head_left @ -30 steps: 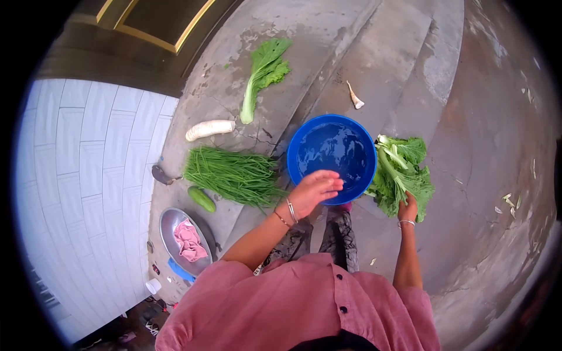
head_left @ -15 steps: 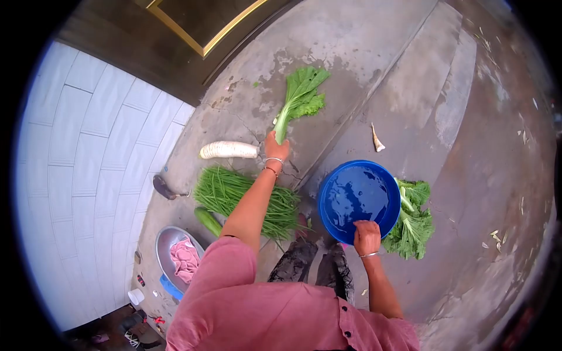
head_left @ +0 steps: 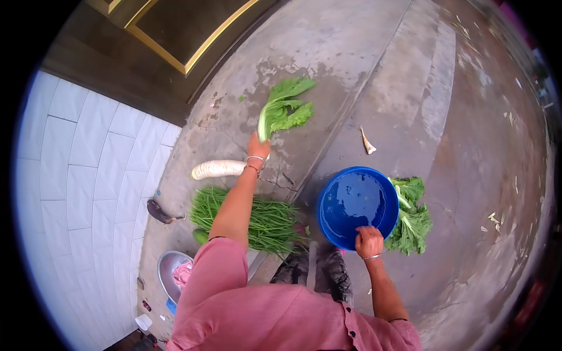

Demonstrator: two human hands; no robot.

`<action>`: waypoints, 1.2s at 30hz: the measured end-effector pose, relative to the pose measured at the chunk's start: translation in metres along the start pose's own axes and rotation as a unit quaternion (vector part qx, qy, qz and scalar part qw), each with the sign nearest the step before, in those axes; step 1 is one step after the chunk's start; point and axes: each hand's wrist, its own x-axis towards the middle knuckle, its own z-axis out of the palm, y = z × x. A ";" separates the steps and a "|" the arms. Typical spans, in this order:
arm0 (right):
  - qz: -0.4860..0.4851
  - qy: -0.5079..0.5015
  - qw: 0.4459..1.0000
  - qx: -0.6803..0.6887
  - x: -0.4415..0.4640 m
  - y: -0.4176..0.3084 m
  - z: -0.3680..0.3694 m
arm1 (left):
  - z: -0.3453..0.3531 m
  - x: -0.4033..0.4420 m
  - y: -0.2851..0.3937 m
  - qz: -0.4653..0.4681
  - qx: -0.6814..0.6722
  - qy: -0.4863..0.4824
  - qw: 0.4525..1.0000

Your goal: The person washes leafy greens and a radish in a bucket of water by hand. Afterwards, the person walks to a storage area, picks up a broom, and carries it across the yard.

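Your left hand (head_left: 258,149) is grasping the leafy green (head_left: 281,111) by its stem, toward the door-side edge of the concrete floor (head_left: 328,105), with the white radish (head_left: 218,169) lying just beside. Your right hand (head_left: 369,241) is curling at the near rim of the blue basin (head_left: 358,202), its grip impossible to tell, while the leafy bunch (head_left: 413,219) is lying at the right.

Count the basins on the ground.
2: the blue basin, holding water, at the right hand; the metal basin, holding pink cloth, near the tiled wall. A mostly hidden blue object beneath may be another.
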 end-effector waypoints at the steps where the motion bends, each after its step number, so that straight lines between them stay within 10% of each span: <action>1: -0.002 0.000 1.000 0.002 0.000 0.000 -0.001 | -0.007 0.006 -0.003 -0.023 -0.131 -0.043 0.990; 4: 0.006 -0.005 1.000 -0.005 -0.003 -0.001 -0.003 | -0.073 -0.022 0.053 -0.093 -0.388 -0.128 0.908; 9: 0.008 -0.024 1.000 0.001 -0.009 0.002 0.000 | -0.167 -0.123 0.145 -0.185 -0.709 -0.271 0.624; 19: 0.105 0.120 0.906 0.392 -0.009 -0.037 -0.132 | -0.215 -0.315 0.232 -0.317 -0.716 -0.468 0.411; 30: -0.094 -0.046 0.951 0.291 -0.017 -0.085 -0.203 | -0.119 -0.354 0.253 -0.338 -0.689 -0.453 0.455; 36: 0.129 -0.098 0.938 0.307 0.002 -0.033 -0.115 | -0.051 -0.325 0.221 -0.392 -0.664 -0.439 0.462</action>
